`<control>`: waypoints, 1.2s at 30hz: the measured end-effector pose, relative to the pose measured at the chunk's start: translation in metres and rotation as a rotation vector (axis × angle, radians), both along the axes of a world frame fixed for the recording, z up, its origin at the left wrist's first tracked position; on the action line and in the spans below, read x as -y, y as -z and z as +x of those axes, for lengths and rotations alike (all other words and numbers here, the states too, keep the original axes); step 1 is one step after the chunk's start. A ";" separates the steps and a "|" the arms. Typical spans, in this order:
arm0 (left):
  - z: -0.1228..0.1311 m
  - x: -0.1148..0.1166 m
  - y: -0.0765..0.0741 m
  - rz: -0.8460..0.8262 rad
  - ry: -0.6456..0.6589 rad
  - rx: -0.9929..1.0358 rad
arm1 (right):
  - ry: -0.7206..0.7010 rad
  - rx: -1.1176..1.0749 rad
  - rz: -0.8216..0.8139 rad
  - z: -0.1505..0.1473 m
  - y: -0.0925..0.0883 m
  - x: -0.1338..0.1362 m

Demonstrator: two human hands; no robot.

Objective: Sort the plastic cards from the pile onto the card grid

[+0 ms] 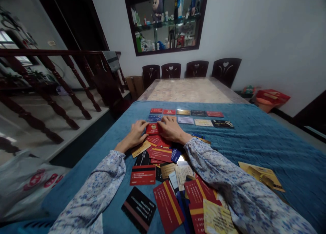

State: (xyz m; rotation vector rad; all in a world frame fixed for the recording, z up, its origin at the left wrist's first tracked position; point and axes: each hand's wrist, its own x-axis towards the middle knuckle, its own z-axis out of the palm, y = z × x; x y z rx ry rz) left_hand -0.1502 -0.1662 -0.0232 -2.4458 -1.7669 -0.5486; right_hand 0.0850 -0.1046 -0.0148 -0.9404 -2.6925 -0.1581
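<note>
Between my two hands is a red card (152, 129) with a gold emblem, held by its left and right edges above the loose pile. My left hand (136, 134) grips its left side, and my right hand (171, 129) grips its right side. Behind them lie two rows of cards, among them a red card (169, 112), a gold card (183, 112), a blue card (154, 118) and a black card (222, 124). My right hand partly covers an orange card in the nearer row. Nearer me spreads an overlapping heap with a red striped card (160, 154) and a black card (139, 209).
A blue cloth (254, 135) covers the near part of the table (183, 90). One gold card (262, 176) lies apart at the right. Several chairs (171, 71) line the far end. A wooden railing (58, 52) and a white plastic bag (30, 183) are at the left.
</note>
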 end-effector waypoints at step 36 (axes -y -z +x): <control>0.045 -0.120 -0.028 -0.091 0.184 -0.117 | 0.007 0.159 -0.045 0.040 -0.035 -0.091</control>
